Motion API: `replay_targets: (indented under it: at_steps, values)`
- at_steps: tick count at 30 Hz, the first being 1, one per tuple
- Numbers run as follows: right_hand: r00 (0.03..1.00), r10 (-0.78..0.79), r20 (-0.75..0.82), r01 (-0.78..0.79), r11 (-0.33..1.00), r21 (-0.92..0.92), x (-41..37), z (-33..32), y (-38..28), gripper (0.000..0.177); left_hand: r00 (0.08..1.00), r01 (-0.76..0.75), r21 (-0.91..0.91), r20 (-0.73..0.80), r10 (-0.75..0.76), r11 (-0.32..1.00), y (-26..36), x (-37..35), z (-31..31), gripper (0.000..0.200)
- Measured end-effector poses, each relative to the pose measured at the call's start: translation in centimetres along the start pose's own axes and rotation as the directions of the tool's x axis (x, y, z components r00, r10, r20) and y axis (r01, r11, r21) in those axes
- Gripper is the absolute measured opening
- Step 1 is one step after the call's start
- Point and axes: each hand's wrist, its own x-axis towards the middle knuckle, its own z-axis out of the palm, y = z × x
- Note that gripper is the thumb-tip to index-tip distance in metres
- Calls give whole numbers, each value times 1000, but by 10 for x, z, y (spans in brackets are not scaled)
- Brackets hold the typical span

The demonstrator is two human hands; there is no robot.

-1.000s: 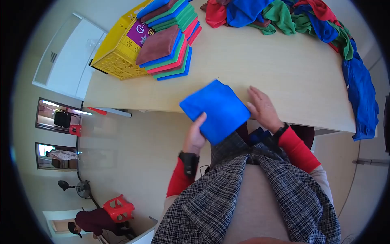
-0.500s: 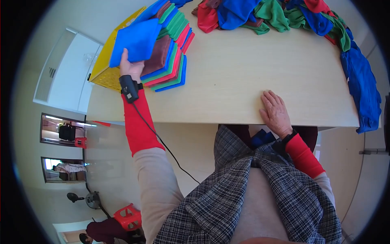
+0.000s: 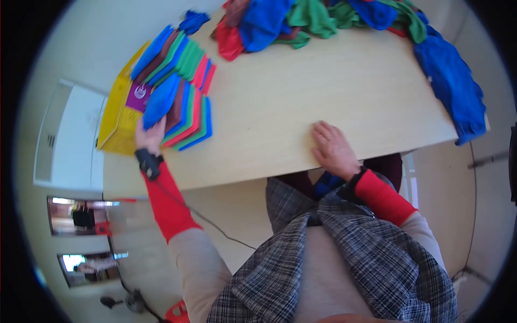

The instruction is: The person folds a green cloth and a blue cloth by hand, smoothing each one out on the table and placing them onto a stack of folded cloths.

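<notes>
My left hand [image 3: 151,133] grips the near end of a folded blue cloth [image 3: 163,99], which lies tilted against the front row of folded cloths. Behind it in that row are brown, blue, green and red folded cloths [image 3: 189,119], leaning in layers. A second row of folded cloths [image 3: 180,58] stands just beyond. My right hand [image 3: 335,151] rests palm down near the table's front edge, fingers stretched out, with nothing in it.
A yellow box [image 3: 116,121] with a purple label stands left of the rows. Loose crumpled cloths [image 3: 318,19] lie along the back of the table [image 3: 280,102], and a blue cloth [image 3: 455,86] drapes at the right. A cable [image 3: 212,220] runs from my left wrist.
My left hand has lowered the blue cloth from above the rows onto the front row. The view has shifted and tilted; my right hand still rests on the table.
</notes>
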Motion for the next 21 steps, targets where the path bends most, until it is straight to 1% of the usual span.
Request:
replay_targets:
  at_steps: [1, 2, 3, 5, 6, 7, 9, 10, 11, 12, 13, 14, 15, 16, 17, 18, 19, 20, 21]
  values:
    - [1000, -18, 6, 18, 1000, 11, 0, -1, -1, 53, 997, 61, -43, 58, -58, 997, 2, -8, -7, 48]
    - [999, -39, 14, 39, 999, 27, 0, -2, -2, 53, 1000, 10, -35, 27, -9, 999, -8, -26, -2, 53]
    - [1000, -14, 1, 14, 1000, 9, 0, -1, -2, 53, 999, -45, -24, -6, 45, 999, -18, -46, 4, 57]
    - [998, -58, -38, 59, 998, 22, -1, 2, 0, 51, 992, -92, 78, -76, 98, 993, -37, -71, -3, 60]
    - [995, -81, -54, 83, 996, 25, -3, 1, 4, 50, 990, -132, 211, -28, 141, 968, -53, -81, -10, 54]
    - [996, -62, -64, 63, 998, 10, -2, 0, 9, 50, 982, -185, 338, 29, 186, 923, -74, -90, -16, 48]
    - [985, -171, -2, 171, 985, 33, 11, -4, 25, 47, 978, -207, 427, 117, 173, 880, -137, -116, -16, 30]
    - [973, -231, 32, 229, 972, 49, 20, -8, 34, 46, 977, -211, 558, 128, 168, 803, -172, -135, -6, 22]
    - [974, -225, 29, 223, 974, 40, 31, -14, 47, 46, 977, -214, 675, 137, 165, 706, -201, -153, 3, 17]
    - [972, -160, 174, 131, 978, 164, 42, -21, 61, 43, 976, -217, 780, 163, 144, 587, -226, -154, -11, 15]
    - [941, -114, 318, 25, 962, 270, 56, -28, 76, 41, 974, -225, 863, 188, 125, 453, -251, -149, -33, 14]
    - [947, -41, 320, -52, 960, 276, 70, -38, 88, 39, 969, -248, 880, 221, 114, 405, -274, -148, -47, 11]
    - [947, 32, 321, -128, 951, 281, 84, -48, 104, 38, 962, -273, 893, 254, 102, 356, -292, -151, -49, 10]
    - [955, 41, 295, -112, 967, 230, 102, -56, 120, 38, 962, -274, 891, 254, 103, 362, -305, -154, -51, 10]
    - [962, 44, 269, -94, 980, 177, 122, -62, 138, 37, 876, -463, 877, 431, 217, 129, -316, -157, -46, 8]
    - [972, 28, 231, -59, 990, 128, 143, -71, 154, 36, 746, -594, 794, 603, 281, -129, -323, -158, -42, 6]
    - [981, 8, 196, -23, 997, 78, 163, -77, 167, 35, 747, -589, 798, 598, 292, -126, -326, -159, -38, 6]
    - [979, -5, 203, -9, 997, 72, 180, -88, 168, 35, 728, -598, 778, 628, 274, -193, -329, -161, -33, 4]
    - [975, 100, 200, -136, 975, 174, 198, -101, 167, 33, 710, -605, 752, 658, 252, -261, -329, -162, -27, 3]
